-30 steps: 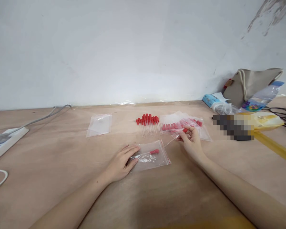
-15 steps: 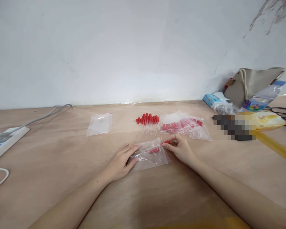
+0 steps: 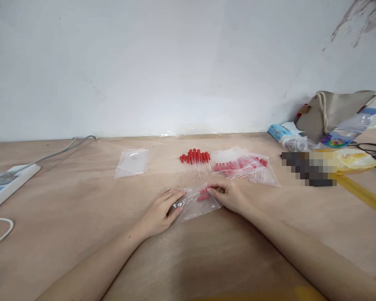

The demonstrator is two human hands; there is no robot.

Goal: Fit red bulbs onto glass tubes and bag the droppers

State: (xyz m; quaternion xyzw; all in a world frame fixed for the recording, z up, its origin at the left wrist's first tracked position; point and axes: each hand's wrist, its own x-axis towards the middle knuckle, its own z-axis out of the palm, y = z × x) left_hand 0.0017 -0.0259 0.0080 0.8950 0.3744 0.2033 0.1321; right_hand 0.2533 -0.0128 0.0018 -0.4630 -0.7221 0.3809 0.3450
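A clear zip bag (image 3: 194,205) with red-capped droppers inside lies on the wooden table (image 3: 81,209) between my hands. My left hand (image 3: 159,211) rests flat on the bag's left end, fingers stretched out. At the bag's right, open end, my right hand (image 3: 230,195) has its fingers pinched together on a red-capped dropper (image 3: 203,194) that sits partly in the bag. Behind them lies a loose row of red-capped droppers (image 3: 196,161). To its right are filled bags (image 3: 241,165) in a pile.
Empty clear bags (image 3: 131,163) lie at the back left. A white power strip (image 3: 6,184) with a grey cable sits at the left edge. At the right stand a beige bag (image 3: 335,110), plastic packets, a yellow item and black cables. A white wall runs behind.
My right hand came from near the filled bags down to the bag's open end and pushed a dropper in. The bag shifted slightly left. My left hand stayed in place.
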